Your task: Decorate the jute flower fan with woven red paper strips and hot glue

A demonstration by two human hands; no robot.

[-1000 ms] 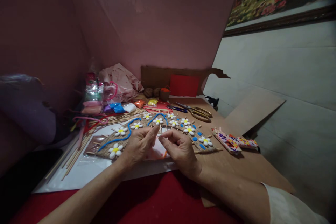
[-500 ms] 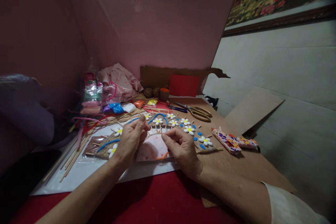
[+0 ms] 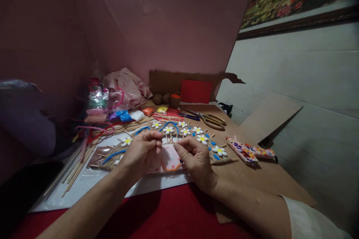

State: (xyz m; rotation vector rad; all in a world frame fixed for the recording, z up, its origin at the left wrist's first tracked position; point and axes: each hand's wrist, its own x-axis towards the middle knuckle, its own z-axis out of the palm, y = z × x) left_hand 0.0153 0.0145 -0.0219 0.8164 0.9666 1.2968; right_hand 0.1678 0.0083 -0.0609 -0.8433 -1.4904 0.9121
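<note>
A fan-shaped craft piece (image 3: 151, 138) of wound twine and sticks lies in front of me, with white-and-yellow clay flowers (image 3: 202, 139), blue clay strips (image 3: 114, 156) and blue ovals on it. At its base is a pink dotted cloth panel (image 3: 168, 155) with a curved orange clay line (image 3: 171, 169). My left hand (image 3: 141, 155) is above the fan's left part, fingers pinched; what they hold, if anything, is hidden. My right hand (image 3: 196, 160) pinches a thin orange clay strand (image 3: 171, 141) over the panel's upper edge.
Scissors (image 3: 213, 119) lie behind the fan at right. Bags of coloured clay (image 3: 123, 115) and loose sticks (image 3: 71, 175) are at left. A floral cloth piece (image 3: 249, 151) rests on the brown board (image 3: 252, 183). Red card (image 3: 196, 91) stands at the back.
My left hand has lowered slightly, its raised fingers now bent forward and closer to the panel. My right hand stays nearly in place, still pinching beside the panel.
</note>
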